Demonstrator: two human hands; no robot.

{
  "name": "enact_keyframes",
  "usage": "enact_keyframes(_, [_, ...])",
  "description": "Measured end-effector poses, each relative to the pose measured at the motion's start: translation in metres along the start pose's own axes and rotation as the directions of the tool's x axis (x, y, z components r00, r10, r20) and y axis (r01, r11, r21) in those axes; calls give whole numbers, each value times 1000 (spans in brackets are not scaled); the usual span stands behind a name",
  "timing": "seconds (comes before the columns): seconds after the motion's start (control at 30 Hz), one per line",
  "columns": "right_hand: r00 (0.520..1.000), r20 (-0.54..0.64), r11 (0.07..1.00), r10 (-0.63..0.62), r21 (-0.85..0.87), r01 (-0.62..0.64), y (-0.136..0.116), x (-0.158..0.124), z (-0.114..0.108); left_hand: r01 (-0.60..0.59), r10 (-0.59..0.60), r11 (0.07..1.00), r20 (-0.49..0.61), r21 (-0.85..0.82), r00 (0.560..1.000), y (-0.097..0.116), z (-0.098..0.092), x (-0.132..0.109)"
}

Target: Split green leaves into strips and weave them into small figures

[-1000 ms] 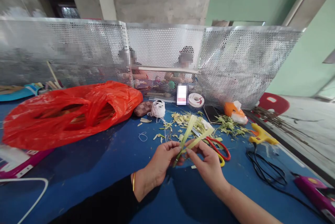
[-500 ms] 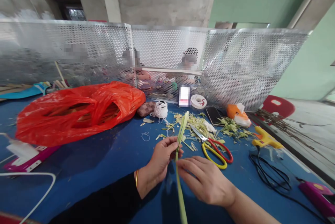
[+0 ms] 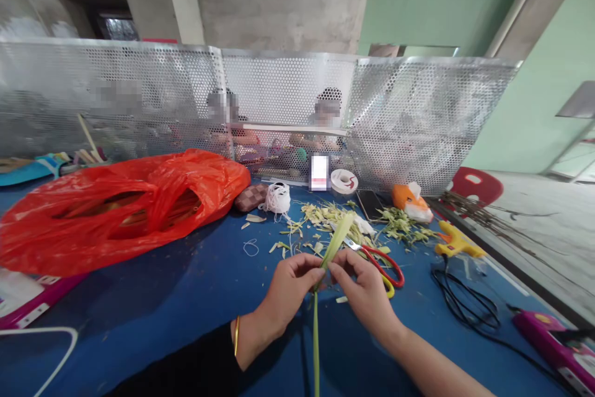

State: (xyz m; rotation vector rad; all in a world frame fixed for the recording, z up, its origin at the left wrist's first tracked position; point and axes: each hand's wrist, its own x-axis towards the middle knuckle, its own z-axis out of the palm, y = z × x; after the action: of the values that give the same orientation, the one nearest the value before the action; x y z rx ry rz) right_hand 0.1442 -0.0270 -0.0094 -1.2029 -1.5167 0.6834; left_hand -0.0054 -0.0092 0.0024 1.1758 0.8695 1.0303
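A pale green strip of plant leaf (image 3: 338, 239) runs up and away between my hands, with a narrow tail hanging down toward me. My left hand (image 3: 292, 285) pinches the strip between thumb and fingers; a gold bangle circles that wrist. Close beside it, my right hand (image 3: 360, 285) has thumb and fingers closed at the strip's right edge. Just beyond the right hand lie scissors (image 3: 385, 264) with one red and one yellow handle, their blades partly hidden by the leaf. Leaf scraps (image 3: 320, 216) are scattered behind them.
A red plastic bag (image 3: 139, 199) covers the left side of the blue table (image 3: 162, 322). Behind are white string (image 3: 277, 197), a white spool (image 3: 344, 181) and a phone (image 3: 369, 204). At right sit a yellow glue gun (image 3: 460, 241) and black cable (image 3: 465, 298). A perforated metal screen (image 3: 288, 87) stands behind.
My right hand has moved up from the strip's lower part to meet my left hand. The leaf's upper end now looks wider and leans right. The view has shifted a little.
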Motion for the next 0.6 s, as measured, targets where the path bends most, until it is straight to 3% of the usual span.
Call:
enact_keyframes(0.4, [998, 57, 997, 32, 69, -36, -2, -2, -1, 145, -143, 984, 28, -105, 989, -2, -1, 0])
enact_keyframes(0.5, [999, 25, 997, 40, 68, -42, -2, -1, -1, 120, -121, 991, -7, -63, 993, -5, -2, 1])
enact_keyframes(0.6, [998, -42, 999, 45, 26, -44, 0, -1, 0, 26, -25, 998, -30, 56, 999, -8, -2, 1])
